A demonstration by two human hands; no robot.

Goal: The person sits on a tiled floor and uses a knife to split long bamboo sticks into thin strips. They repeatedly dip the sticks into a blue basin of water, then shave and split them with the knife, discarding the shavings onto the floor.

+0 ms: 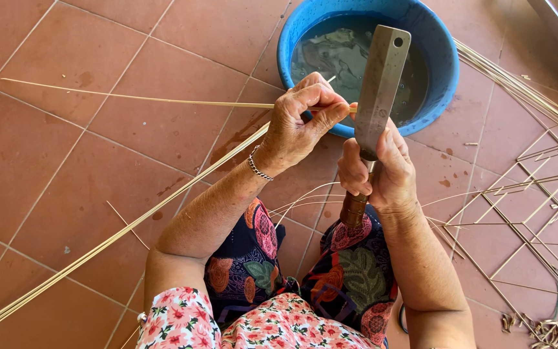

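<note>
1. The work is done on a floor of terracotta tiles (66, 161) with pale grout lines, lit by daylight; the person sits low, knees in dark floral cloth near the bottom edge of the floor.
2. A blue basin (444, 58) of murky water stands at the top edge, just beyond the hands.
3. The left hand (298, 126), with a beaded bracelet (258, 167) at the wrist, pinches a thin bamboo strip (130, 97) between thumb and fingertips; the strip runs out leftward across the tiles.
4. The right hand (382, 171) is closed tight round the wooden handle of a broad flat knife (380, 87), blade upright, its edge meeting the strip where the left hand holds it.
5. The strip looks light, springy and thin, likely to split or cut skin; best pinched close to the blade, where it bends least.
6. A bundle of long strips (98, 249) lies diagonally at the left; an open-weave lattice (531, 207) lies at the right edge, with more strips (518, 87) beside the basin.
</note>
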